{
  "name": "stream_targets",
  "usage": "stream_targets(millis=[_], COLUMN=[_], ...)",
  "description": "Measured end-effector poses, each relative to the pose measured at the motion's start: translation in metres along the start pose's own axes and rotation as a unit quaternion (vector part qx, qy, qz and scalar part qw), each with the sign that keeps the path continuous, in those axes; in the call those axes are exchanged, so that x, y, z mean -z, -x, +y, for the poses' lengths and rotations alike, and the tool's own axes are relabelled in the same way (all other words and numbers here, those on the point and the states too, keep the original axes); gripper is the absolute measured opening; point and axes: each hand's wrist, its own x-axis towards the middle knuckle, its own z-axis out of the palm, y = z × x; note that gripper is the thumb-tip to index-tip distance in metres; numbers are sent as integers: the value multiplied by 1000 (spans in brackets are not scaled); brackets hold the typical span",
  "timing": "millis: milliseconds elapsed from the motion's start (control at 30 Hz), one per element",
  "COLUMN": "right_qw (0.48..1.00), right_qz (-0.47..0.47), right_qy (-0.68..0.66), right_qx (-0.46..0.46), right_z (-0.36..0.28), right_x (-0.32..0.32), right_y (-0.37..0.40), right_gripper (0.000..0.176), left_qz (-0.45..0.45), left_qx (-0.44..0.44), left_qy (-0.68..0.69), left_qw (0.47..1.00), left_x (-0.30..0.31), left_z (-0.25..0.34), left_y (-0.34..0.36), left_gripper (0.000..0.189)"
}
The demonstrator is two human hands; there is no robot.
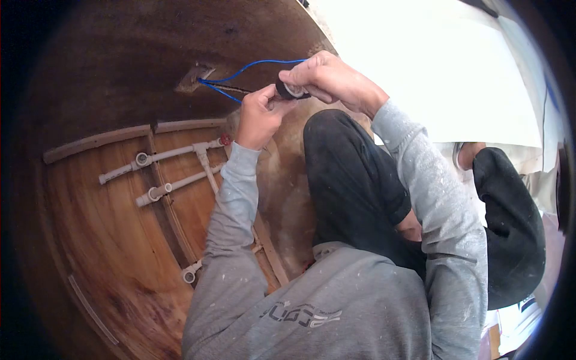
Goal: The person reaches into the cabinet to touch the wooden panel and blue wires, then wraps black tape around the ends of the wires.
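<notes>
A roll of black tape [282, 89] with a pale core is held between my two hands. My left hand [259, 119] is closed, with thumb and fingers pinching the roll's lower left side. On the other side, my right hand [337, 79] grips the roll with curled fingers. Two lengths of blue wire [258, 62] come out of a hole [197, 78] in the dark panel. The upper one arches over to my right hand; the lower one runs behind my left hand. Their ends are hidden by my fingers.
White pipes [174, 154] with fittings and a red part [225, 140] run along the wooden panel [114, 240] at left. My bent knee [330, 129] is just below my hands. A large white sheet [444, 66] spreads at upper right.
</notes>
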Motion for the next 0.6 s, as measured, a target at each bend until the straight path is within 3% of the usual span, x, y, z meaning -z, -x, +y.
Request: stream_targets(millis=[133, 200, 233, 333, 433, 600], right_qw=[999, 998, 998, 983, 962, 987], right_qz=[15, 27, 49, 89, 93, 4], right_qy=[-40, -48, 10, 160, 256, 151], right_qx=[-18, -42, -36, 6, 10, 58], right_z=[12, 16, 18, 33, 41, 56], right_x=[7, 4, 2, 4, 12, 19], right_y=[-6, -8, -7, -2, 16, 48], right_gripper=[50, 52, 53, 58, 59, 42], left_qz=[-14, 9, 21, 90, 115, 146], left_qx=[31, 12, 4, 45, -30, -37], left_qy=[104, 23, -18, 24, -67, -94], left_qw=[994, 1000, 1000, 995, 991, 984], left_x=[0, -1, -1, -12, -22, -31], left_z=[3, 8, 11, 24, 20, 30], left_y=[10, 13, 14, 13, 11, 9], left_gripper=[24, 25, 26, 23, 17, 11])
